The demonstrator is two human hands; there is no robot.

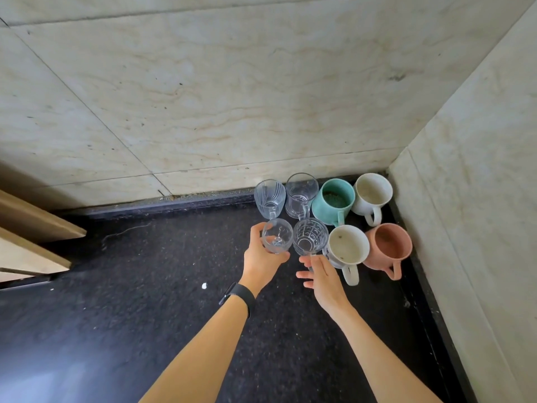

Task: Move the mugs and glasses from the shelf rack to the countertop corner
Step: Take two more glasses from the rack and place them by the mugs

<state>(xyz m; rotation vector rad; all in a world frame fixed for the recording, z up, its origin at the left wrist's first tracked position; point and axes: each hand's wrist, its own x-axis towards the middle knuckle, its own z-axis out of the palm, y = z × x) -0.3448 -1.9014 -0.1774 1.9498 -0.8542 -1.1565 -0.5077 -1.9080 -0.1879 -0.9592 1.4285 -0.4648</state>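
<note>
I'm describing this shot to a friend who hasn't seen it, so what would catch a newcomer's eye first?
Probably the cluster of cups packed into the corner of the dark countertop: a teal mug and a pink mug stand out among two white mugs and clear glasses. Next, the two bare arms reaching in from below, the left hand wrapped around a clear glass, the right hand at the handle of a patterned glass mug beside it.

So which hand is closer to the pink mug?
Right. The right hand is at the patterned glass's handle, one white mug away from the pink mug. The left hand holds a clear glass farther left.
</note>
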